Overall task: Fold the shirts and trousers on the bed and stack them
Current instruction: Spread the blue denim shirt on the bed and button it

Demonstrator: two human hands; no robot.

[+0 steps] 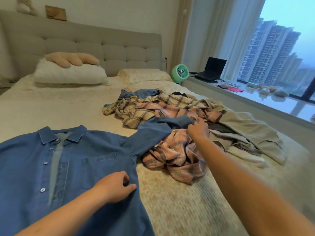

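Blue denim fills the near left of the bed (187,201): the denim shirt (71,167) lies face up, buttoned, collar toward the headboard. The left hand (115,188) rests on its right side seam, fingers curled and thumb closing on a fold of the cloth, a light pinch rather than a full fist. Further in, the shirt's right sleeve (153,130) stretches out across the pile toward the bed's right edge. The right hand (198,128) has the cuff end, fingers bent round it.

The sleeve lies over the pink plaid shirt (172,159), and beyond that sit a cream plaid shirt (136,109) and beige trousers (252,133), all crumpled together and overlapping. Drawing the sleeve back across the body looks like the next fold. The risk, as I judge it, is that the cuff hand has also caught a bit of pink plaid; I cannot tell whether it has. If so, the pile would drag with the sleeve. A weak left-hand pinch would let the body skew.

Far off, a pillow (68,74) lies by the headboard.
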